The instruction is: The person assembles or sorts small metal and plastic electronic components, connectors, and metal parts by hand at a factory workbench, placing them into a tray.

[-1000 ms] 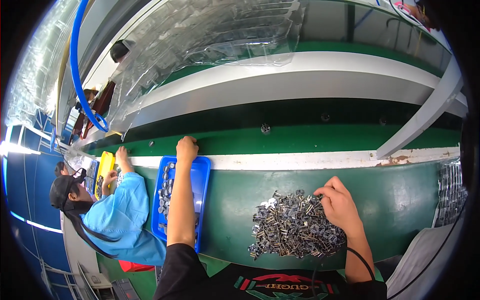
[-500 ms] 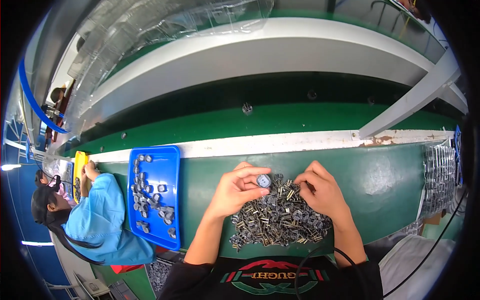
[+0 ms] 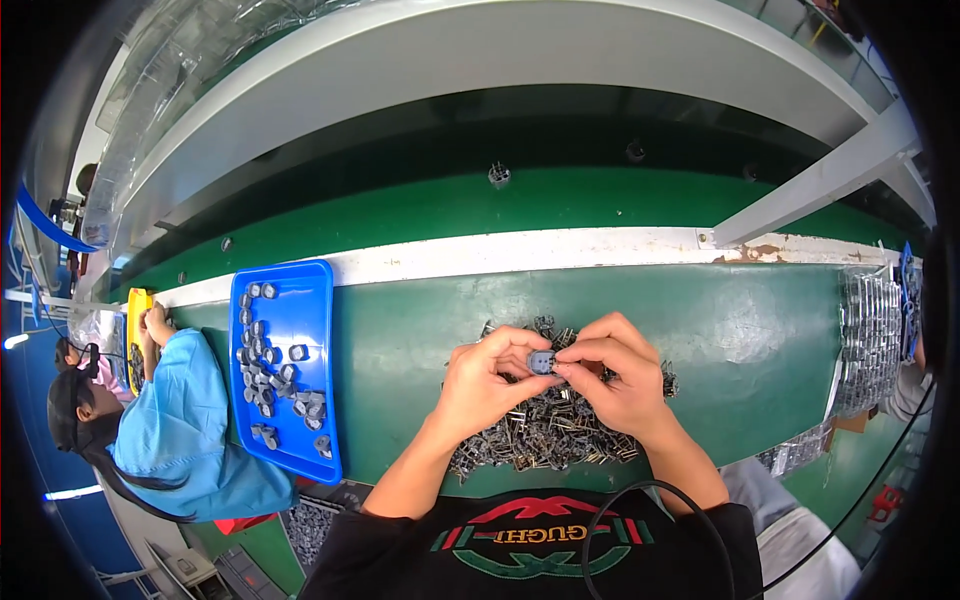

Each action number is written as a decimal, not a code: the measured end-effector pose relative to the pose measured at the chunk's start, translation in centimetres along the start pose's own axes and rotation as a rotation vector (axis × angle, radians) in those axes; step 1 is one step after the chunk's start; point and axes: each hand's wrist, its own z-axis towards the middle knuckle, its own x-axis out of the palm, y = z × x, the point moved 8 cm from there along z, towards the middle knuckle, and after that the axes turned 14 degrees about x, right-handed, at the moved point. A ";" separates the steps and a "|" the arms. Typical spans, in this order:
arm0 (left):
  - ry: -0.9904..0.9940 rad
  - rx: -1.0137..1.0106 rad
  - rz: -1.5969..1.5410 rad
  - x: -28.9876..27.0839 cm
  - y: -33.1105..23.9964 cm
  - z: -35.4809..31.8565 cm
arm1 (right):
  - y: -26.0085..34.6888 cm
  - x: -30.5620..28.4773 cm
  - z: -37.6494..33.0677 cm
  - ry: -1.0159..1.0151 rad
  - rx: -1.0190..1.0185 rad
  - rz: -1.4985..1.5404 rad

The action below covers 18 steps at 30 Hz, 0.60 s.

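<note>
My left hand (image 3: 487,378) and my right hand (image 3: 618,377) meet over a heap of small grey metal clips (image 3: 550,430) on the green table. Both pinch one small grey part (image 3: 541,362) between their fingertips, just above the heap. The heap lies mostly under my hands and wrists. To the left a blue tray (image 3: 300,310) holds several small grey round parts (image 3: 270,370).
A person in a light blue top (image 3: 185,430) works at the left beside a yellow tray (image 3: 135,305). A white strip (image 3: 520,250) edges the green conveyor belt (image 3: 520,205) behind. Stacked metal parts (image 3: 870,330) lie at the right. A white frame bar (image 3: 830,170) slants at upper right.
A second ago my left hand reached to the blue tray; it has come back to the heap, and both hands now hold one small part together.
</note>
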 end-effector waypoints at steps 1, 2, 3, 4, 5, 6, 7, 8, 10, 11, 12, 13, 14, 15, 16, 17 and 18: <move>-0.005 -0.003 -0.001 0.0 0.0 -0.1 | -0.1 0.2 -0.1 0.008 0.003 -0.001; 0.000 -0.005 -0.020 0.1 0.0 -0.1 | -0.1 0.4 -0.2 0.015 0.006 -0.002; 0.006 -0.006 -0.039 0.2 0.0 -0.2 | -0.1 0.5 -0.3 0.017 0.008 -0.003; 0.004 -0.008 -0.040 0.1 0.0 -0.2 | -0.1 0.6 -0.3 0.006 0.027 -0.003; 0.024 -0.014 -0.003 0.2 0.1 -0.3 | -0.1 0.6 -0.3 -0.006 0.045 -0.004; 0.041 -0.019 0.034 0.3 0.1 -0.4 | -0.1 0.7 -0.3 -0.003 0.046 -0.004; 0.039 -0.020 0.034 0.3 0.1 -0.4 | 0.0 0.9 -0.3 0.003 0.039 -0.002; 0.029 -0.013 0.026 0.4 0.0 -0.5 | 0.0 1.1 -0.3 0.009 0.031 0.001; 0.016 -0.007 0.019 0.3 0.0 -0.6 | -0.1 1.2 -0.3 -0.007 0.012 -0.020; 0.022 -0.011 0.006 0.2 0.0 -0.7 | 0.0 1.2 -0.3 -0.027 -0.008 -0.041; 0.032 -0.012 -0.010 0.3 -0.1 -0.6 | -0.1 1.1 -0.3 -0.027 -0.007 -0.044; 0.032 -0.012 -0.012 0.4 -0.2 -0.5 | 0.1 1.0 -0.4 -0.035 -0.039 -0.074; 0.037 -0.002 -0.087 0.5 -0.4 -0.4 | 0.4 0.9 -0.5 -0.044 -0.071 -0.105; 0.039 0.010 -0.158 0.6 -0.7 -0.4 | 0.5 0.7 -0.4 -0.042 -0.073 -0.104; 0.037 0.011 -0.157 0.5 -0.7 -0.5 | 0.9 0.6 -0.3 -0.032 -0.097 -0.140; 0.039 -0.026 -0.244 0.5 -0.3 -0.6 | 1.3 0.5 -0.3 -0.023 -0.121 -0.177; 0.044 -0.064 -0.331 0.6 0.0 -0.7 | 1.3 0.2 -0.2 -0.027 -0.123 -0.176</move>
